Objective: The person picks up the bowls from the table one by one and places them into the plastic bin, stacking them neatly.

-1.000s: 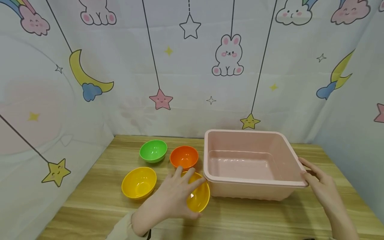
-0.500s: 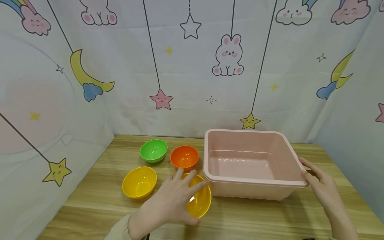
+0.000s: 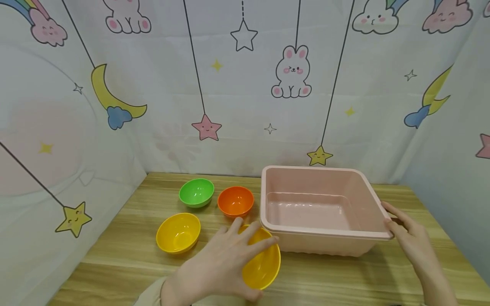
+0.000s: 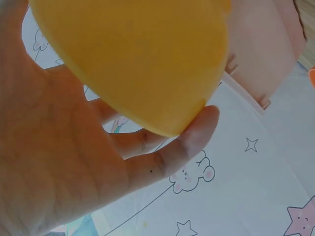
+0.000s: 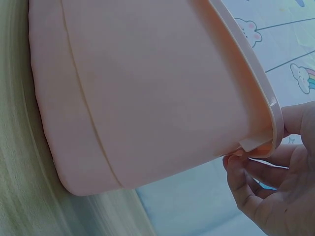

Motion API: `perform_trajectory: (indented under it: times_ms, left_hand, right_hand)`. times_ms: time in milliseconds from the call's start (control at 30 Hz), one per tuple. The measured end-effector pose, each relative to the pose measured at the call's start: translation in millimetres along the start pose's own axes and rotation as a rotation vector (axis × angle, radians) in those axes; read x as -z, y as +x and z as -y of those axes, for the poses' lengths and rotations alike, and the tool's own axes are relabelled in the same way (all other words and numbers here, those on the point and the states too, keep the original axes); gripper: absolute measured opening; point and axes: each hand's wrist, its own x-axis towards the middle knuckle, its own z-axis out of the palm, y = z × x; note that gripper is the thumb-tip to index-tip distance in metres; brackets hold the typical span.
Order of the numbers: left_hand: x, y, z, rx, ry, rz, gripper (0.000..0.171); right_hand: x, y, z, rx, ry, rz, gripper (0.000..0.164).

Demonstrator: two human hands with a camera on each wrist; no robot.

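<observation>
Movement belonged to one yellow bowl (image 3: pixel 264 265): over the last second it had shifted right and nearer, away from the orange bowl (image 3: pixel 235 202), and it seemed to me to have been raised off the counter (image 3: pixel 126 238), though from my spot its base was hidden. For the work in hand, I took that to mean this bowl had been singled out and its moving was under way, while the others had not been taken up. It was now in front of the near left corner of the pink tub (image 3: pixel 325 244); whether it touched the tub I couldn't tell. The left hand (image 3: pixel 218 265) was spread wide over it, fingers across the far side and thumb at the near side, gripping it between them. Over at the tub's right end, the right hand (image 3: pixel 415 240) was pinching the rim, fingers bent in beneath it, and had not shifted; nor had the tub. On the left, the second yellow bowl (image 3: pixel 178 233) sat near, with the green bowl (image 3: pixel 197 193) farther back, both just where they had been.
</observation>
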Motion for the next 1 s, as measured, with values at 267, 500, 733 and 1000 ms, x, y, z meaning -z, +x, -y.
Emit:
perform_trajectory:
  times_ms: [267, 500, 733, 1000]
  left_hand:
    - [8.5, 0.6, -5.3, -0.043, -0.009, -0.022, 0.087]
    - [14.5, 5.2, -9.8, -0.112, 0.064, -0.138, 0.088]
    - [22.1, 11.6, -13.9, -0.151, 0.086, -0.179, 0.091]
    - [32.4, 24.2, -13.2, -0.21, 0.065, -0.193, 0.087]
  right_hand:
    - [0.6, -0.3, 0.1, -0.007, -0.007, 0.011, 0.049]
    - [0.7, -0.6, -0.5, -0.014, -0.002, 0.016, 0.049]
    - [0.5, -0.9, -0.8, -0.018, 0.001, 0.02, 0.049]
    - [-0.1, -0.4, -0.9, -0.014, -0.005, 0.01, 0.049]
